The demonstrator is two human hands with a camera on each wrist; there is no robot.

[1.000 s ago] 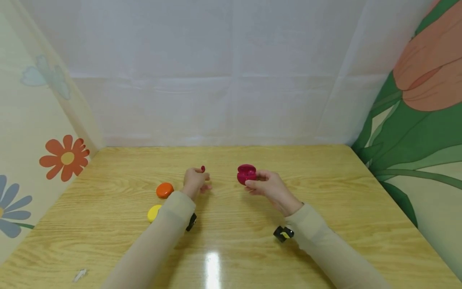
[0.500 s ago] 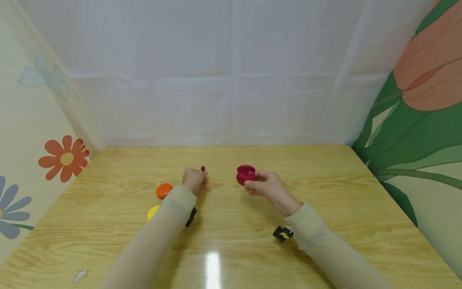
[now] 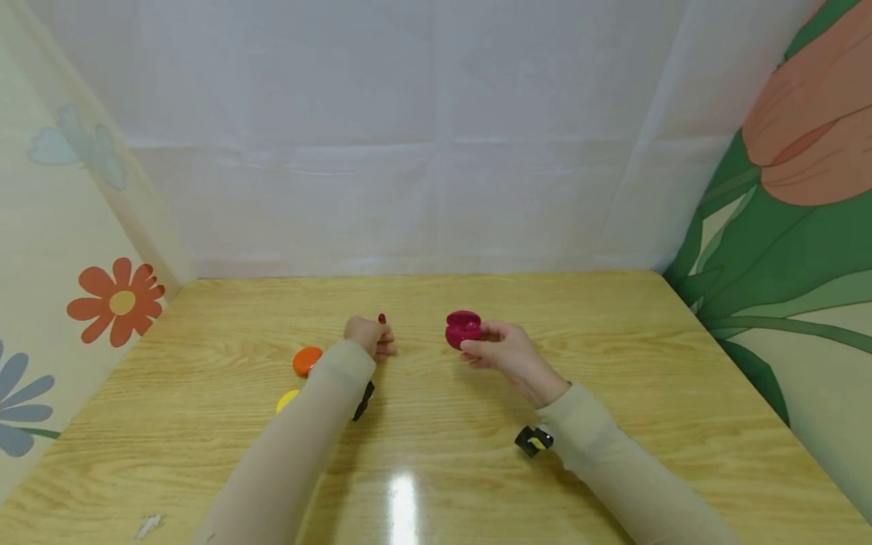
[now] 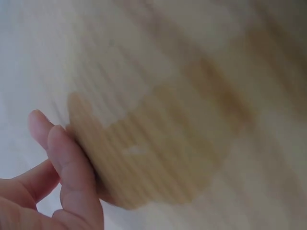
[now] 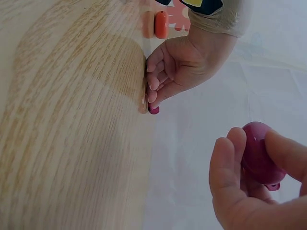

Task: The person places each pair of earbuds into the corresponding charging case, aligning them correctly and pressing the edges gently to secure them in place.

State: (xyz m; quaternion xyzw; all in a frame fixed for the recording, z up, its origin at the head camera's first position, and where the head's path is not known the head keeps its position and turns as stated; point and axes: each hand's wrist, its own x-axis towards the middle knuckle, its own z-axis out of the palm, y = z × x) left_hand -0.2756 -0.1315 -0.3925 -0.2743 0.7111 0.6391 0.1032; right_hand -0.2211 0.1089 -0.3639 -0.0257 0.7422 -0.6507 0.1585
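In the head view my right hand (image 3: 507, 356) holds a magenta earbud case (image 3: 463, 331) above the table, its lid raised. The right wrist view shows the thumb on one side of the case (image 5: 259, 155) and fingers on the other. My left hand (image 3: 366, 337) is low at the tabletop, left of the case. At its thumb and index fingertips is a small magenta earbud (image 3: 382, 319), which they pinch; the right wrist view shows the earbud (image 5: 154, 110) jutting past the fingertips. In the left wrist view the fingers (image 4: 74, 177) hide it.
An orange round case (image 3: 307, 361) and a yellow round one (image 3: 287, 400) lie left of my left forearm, partly covered by the sleeve. A small white mark (image 3: 148, 526) shows near the table's front left. A white cloth (image 3: 436, 151) hangs behind the wooden table (image 3: 436, 424).
My left hand's spread fingers have drawn together at the earbud, which stays at about the same spot. The right hand and the raised-lid case have hardly moved.
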